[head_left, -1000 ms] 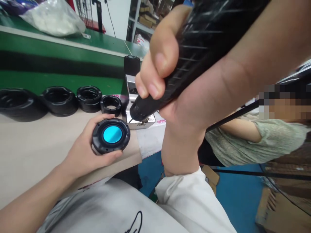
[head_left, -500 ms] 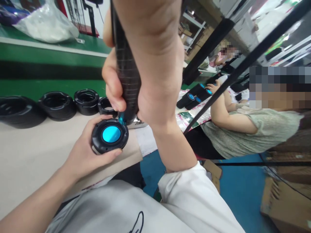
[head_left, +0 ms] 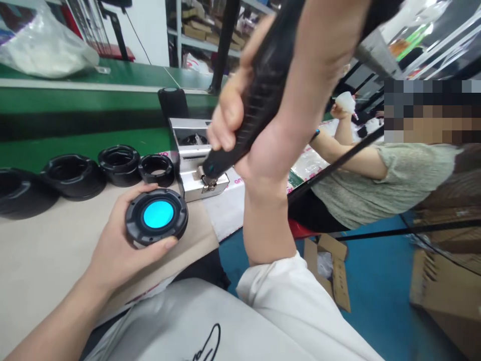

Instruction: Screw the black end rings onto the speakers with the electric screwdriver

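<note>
My left hand (head_left: pixel 116 240) grips the rim of a round black part (head_left: pixel 158 214) with a bright blue disc in its middle. It holds the part just over the beige work surface, disc facing up. In my right hand (head_left: pixel 276 145) is a black electric screwdriver (head_left: pixel 259 95), tilted with its tip low. That tip is at the front of a silver metal screw feeder (head_left: pixel 195 190). Whether a screw sits on the tip I cannot tell. My fingers wrap around the screwdriver's ribbed body.
Several black rings (head_left: pixel 75 175) stand in a row along the back of the beige surface (head_left: pixel 33 265). Behind runs a green ledge with a clear plastic bag (head_left: pixel 52 45). A co-worker in a grey-green shirt (head_left: pixel 406 170) sits at right. Cardboard boxes (head_left: pixel 443 296) stand on the blue floor.
My right hand has moved the screwdriver away from the round part, to the right, onto the silver feeder. The left hand still holds the part. The co-worker's hand has lifted with something white.
</note>
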The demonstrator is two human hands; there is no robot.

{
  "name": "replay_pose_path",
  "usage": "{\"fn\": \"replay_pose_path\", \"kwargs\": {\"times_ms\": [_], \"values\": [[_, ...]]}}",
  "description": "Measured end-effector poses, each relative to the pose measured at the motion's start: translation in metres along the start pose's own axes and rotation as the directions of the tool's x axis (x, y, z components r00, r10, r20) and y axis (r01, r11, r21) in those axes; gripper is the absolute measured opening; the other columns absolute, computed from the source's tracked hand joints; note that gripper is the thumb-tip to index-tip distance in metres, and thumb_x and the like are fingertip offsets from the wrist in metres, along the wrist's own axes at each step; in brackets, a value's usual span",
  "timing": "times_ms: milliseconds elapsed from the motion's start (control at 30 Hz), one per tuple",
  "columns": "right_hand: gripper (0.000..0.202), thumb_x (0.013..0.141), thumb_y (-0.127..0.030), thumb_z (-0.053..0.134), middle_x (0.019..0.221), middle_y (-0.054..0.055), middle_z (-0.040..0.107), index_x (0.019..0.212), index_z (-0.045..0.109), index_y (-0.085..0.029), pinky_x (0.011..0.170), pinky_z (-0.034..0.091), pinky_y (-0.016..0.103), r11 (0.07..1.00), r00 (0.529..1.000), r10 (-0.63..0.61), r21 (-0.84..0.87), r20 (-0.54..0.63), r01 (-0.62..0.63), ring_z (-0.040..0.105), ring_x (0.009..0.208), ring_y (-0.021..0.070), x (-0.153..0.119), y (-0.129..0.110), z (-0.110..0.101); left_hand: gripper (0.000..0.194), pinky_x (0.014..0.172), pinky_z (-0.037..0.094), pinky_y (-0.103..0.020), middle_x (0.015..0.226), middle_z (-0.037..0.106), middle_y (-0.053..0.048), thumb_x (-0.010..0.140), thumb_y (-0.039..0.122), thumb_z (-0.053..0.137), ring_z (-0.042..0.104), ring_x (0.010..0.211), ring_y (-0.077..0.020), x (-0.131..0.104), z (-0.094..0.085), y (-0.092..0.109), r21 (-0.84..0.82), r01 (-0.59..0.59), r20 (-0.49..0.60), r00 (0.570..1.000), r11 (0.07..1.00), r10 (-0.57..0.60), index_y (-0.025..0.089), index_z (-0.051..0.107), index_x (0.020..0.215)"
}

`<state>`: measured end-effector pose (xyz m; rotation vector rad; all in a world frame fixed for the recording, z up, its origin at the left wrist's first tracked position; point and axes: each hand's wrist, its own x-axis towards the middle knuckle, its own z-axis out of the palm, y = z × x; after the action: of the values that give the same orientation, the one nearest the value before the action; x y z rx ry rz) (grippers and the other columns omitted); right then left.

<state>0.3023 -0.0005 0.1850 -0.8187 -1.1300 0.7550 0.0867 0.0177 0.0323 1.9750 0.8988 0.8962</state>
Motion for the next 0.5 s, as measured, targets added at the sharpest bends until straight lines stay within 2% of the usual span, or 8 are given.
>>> {"fn": "replay_pose_path", "kwargs": {"times_ms": [33,100,233,367,500], "values": [[0.049,0.107,-0.070,0.060,0.053,-0.012,0.048,0.087,0.052,-0.025,0.042,0.044,0.017,0.996,0.995,-0.085,-0.028,-0.043,0.084,0.047,0.042,0.0028,-0.002,0.009,-0.010,0.081,0.128,0.052,-0.058,0.159,0.062,-0.011,0.081,0.046,0.090,0.060,0.150,-0.0422,0.000,0.000,0.001,-0.001,0.011,-0.007,1.000,1.000,-0.011,0.029,0.052,0.150],[0.055,0.094,-0.076,0.076,0.055,-0.012,0.051,0.087,0.056,-0.025,0.040,0.039,0.018,0.988,0.973,-0.149,-0.071,-0.175,0.138,0.047,0.043,0.0030,-0.004,0.033,-0.026,0.079,0.129,0.050,-0.058,0.159,0.062,-0.012,0.083,0.046,0.088,0.060,0.150,-0.0412,0.000,0.001,0.003,-0.003,0.023,-0.017,1.000,1.000,-0.023,0.028,0.053,0.150],[0.066,0.076,-0.082,0.087,0.055,-0.010,0.052,0.084,0.056,-0.025,0.040,0.035,0.025,0.998,0.959,-0.044,-0.060,-0.281,0.028,0.046,0.043,0.0075,-0.003,0.074,-0.035,0.078,0.126,0.052,-0.057,0.157,0.065,-0.012,0.083,0.046,0.088,0.065,0.145,-0.0388,0.000,0.002,0.002,-0.007,0.019,-0.041,0.999,1.000,-0.020,0.026,0.054,0.150],[0.066,0.075,-0.080,0.089,0.051,-0.009,0.049,0.079,0.052,-0.025,0.040,0.031,0.026,0.998,0.966,-0.016,-0.060,-0.258,0.001,0.043,0.041,0.0092,-0.002,0.087,-0.034,0.081,0.115,0.059,-0.052,0.150,0.071,-0.012,0.076,0.046,0.091,0.072,0.135,-0.0386,0.003,0.002,-0.009,-0.005,-0.076,-0.075,0.994,0.997,0.076,0.024,0.059,0.148],[0.059,0.080,-0.072,0.090,0.053,-0.008,0.052,0.079,0.054,-0.025,0.037,0.032,0.028,0.998,0.983,0.054,-0.008,-0.177,-0.057,0.045,0.041,0.0105,-0.007,0.075,-0.037,0.084,0.116,0.058,-0.049,0.153,0.069,-0.014,0.077,0.043,0.093,0.071,0.136,-0.0378,0.004,0.001,-0.015,-0.042,-0.093,-0.061,0.994,0.995,0.090,0.022,0.058,0.150]]}}
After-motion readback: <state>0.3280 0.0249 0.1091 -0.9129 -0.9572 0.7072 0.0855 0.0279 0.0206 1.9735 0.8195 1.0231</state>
